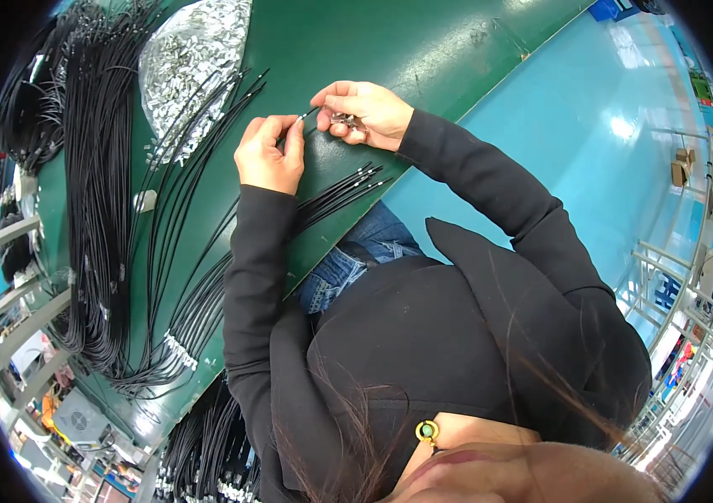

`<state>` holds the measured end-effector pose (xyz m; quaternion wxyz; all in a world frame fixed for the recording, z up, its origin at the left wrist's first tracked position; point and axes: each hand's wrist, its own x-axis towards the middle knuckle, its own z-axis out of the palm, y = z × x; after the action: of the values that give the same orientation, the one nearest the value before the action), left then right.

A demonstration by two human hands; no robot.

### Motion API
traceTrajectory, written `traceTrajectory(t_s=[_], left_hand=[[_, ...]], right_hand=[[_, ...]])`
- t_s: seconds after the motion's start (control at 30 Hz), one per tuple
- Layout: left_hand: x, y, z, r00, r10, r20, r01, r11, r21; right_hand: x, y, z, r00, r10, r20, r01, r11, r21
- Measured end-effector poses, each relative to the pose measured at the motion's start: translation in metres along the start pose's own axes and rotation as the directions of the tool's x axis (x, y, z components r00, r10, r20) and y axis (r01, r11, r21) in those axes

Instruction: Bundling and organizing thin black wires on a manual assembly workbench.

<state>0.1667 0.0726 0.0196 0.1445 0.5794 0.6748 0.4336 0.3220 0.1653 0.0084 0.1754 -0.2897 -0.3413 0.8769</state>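
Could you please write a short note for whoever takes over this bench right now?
Left hand: pinches the tip of one thin black cable between thumb and fingers.
Right hand: holds small metal pieces at that same cable end.
On the green table: a bag of small metal pieces beyond the left hand, a big bundle of black cables at far left, and a few cables with metal tips near the table edge.
Done: those few look fitted. Left: the bundle.

clear plastic bag [193, 59] of small silvery metal parts at 11 o'clock on green table [424, 50]; brown cartons [680, 168] at 3 o'clock.
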Motion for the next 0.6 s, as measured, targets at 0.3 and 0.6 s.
traceTrajectory(t_s=[0.3,0.6], left_hand=[[-0.0001,0.0007,-0.0053,1.000,0.004,-0.022,-0.005,0.998,-0.060],[-0.0019,-0.0003,-0.0044,0.993,0.102,0.050,-0.102,0.995,-0.004]], right_hand=[[0.0060,0.0013,-0.0048,0.968,-0.241,-0.074,0.149,0.781,-0.606],[0.0013,-0.0035,-0.0003,0.879,-0.459,0.124,0.242,0.206,-0.948]])
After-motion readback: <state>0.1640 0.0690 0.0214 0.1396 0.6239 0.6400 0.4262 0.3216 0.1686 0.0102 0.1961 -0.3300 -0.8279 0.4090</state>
